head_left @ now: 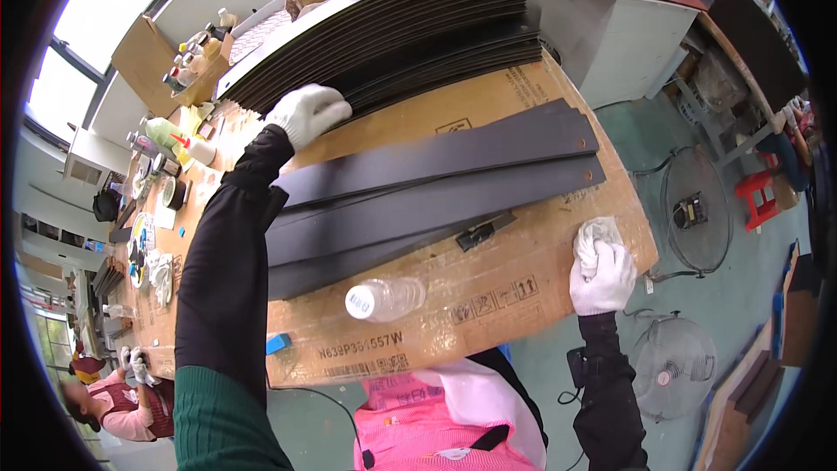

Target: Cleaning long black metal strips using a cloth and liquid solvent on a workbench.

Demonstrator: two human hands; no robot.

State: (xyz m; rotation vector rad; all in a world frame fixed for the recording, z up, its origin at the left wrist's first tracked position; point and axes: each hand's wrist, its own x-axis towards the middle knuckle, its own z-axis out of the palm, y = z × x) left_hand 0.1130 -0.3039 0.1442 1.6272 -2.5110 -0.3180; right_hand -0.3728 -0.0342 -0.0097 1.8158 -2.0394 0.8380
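My left hand, in a white glove, is at the front edge of a tall stack of long dark boards. Its fingers are loosely bent and a little apart, with no board visible between them. My right hand, also gloved, is closed on a crumpled white cloth at the table's right edge. Between the hands lie several overlapping long dark grey boards, with small holes at their right ends. A clear plastic bottle with a white cap lies on its side in front of them.
Cardboard covers the table. A small dark object sits by the boards, a blue block near the front edge. Bottles and jars crowd the left. Fans stand on the floor at right. Another person works at far left.
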